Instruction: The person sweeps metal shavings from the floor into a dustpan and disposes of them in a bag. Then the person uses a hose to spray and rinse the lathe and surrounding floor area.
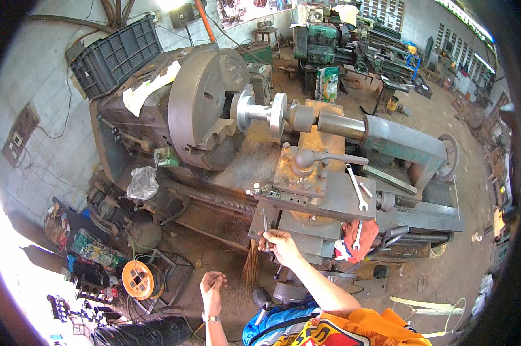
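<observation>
My right hand [281,245] is closed around the lower end of a thin metal rod [265,221]. It stands nearly upright by the front edge of the lathe's tool carriage. Lower and to the left, my left hand [212,286] hangs in the air with curled fingers; nothing shows in it. Behind my right hand is the tool post [304,162] with its long clamping lever. A shiny flanged metal workpiece [261,112] sits between the big round chuck [192,106] and the tailstock [403,138]. An open-ended wrench [356,188] lies on the carriage.
Another wrench [358,235] rests on a red cloth [370,230] at the carriage's right. A straw broom [251,266] stands below the carriage. To the lower left lies an orange cable reel [138,279]. A grey crate [119,56] sits on the headstock; a green machine [318,43] stands behind.
</observation>
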Available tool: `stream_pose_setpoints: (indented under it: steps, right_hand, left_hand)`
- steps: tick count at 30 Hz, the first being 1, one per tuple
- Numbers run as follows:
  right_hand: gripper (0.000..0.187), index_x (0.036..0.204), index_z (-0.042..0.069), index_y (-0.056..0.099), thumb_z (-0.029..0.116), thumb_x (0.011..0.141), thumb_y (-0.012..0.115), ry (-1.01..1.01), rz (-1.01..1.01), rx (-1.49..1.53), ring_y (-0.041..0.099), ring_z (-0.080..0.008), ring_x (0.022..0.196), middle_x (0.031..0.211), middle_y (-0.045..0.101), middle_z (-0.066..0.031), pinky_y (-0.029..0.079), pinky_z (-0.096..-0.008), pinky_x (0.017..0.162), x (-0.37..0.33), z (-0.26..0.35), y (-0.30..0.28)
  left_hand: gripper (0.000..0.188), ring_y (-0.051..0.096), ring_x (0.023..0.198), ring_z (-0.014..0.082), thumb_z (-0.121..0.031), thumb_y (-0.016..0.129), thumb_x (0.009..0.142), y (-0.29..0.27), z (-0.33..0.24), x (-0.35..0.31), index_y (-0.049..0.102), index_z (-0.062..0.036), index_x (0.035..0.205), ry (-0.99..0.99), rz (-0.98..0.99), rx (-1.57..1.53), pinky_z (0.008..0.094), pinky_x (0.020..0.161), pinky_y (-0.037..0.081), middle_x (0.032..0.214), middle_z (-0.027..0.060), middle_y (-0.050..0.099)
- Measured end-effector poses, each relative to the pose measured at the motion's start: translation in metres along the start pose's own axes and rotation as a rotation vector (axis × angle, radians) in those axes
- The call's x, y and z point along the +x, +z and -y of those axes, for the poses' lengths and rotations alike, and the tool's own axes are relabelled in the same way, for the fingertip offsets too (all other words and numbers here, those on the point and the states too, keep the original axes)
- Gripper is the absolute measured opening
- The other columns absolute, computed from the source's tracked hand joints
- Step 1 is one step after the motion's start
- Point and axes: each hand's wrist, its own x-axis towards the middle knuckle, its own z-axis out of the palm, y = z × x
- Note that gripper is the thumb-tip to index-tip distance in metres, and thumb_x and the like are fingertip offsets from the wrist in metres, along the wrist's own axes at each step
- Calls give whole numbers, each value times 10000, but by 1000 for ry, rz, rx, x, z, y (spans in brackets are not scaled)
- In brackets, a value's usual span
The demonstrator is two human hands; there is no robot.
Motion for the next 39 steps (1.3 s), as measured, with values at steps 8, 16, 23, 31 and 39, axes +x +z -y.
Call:
stream_pose_setpoints:
  steps: [8,16,23,31,39]
  right_hand:
    - [178,1044,-43,602,78,919,567,-82,107,24,640,-181,763,803,651,-84,502,-276,705,4,4,0]
    - [212,1047,-11,620,151,911,600,-276,124,-46,664,-181,743,839,677,-98,489,-279,631,6,-4,-4]
    - [192,936,-45,629,143,904,605,7,45,-56,665,-218,699,780,668,-121,513,-289,617,18,12,-2]
    - [187,952,-41,615,137,900,607,52,17,-11,658,-216,668,774,667,-120,523,-311,617,7,9,-6]
    - [167,963,-31,611,124,932,557,-374,256,58,620,-156,721,770,665,-98,457,-271,637,-2,-7,10]
  left_hand:
    - [51,593,744,138,-12,574,897,6,-2,-1,578,-16,948,-20,2,28,261,638,488,864,73,635]
    - [47,592,743,134,-9,567,900,8,-1,1,577,-5,946,-15,24,39,262,633,487,862,85,635]
    - [56,590,737,134,-8,564,899,9,3,1,574,-6,954,-1,39,80,260,632,485,862,87,637]
    - [64,596,756,130,-14,568,900,13,9,1,576,-8,963,-38,53,96,258,639,485,871,81,643]
    - [61,604,756,129,-12,560,905,13,7,-6,583,-12,961,-34,53,125,254,648,485,866,72,646]
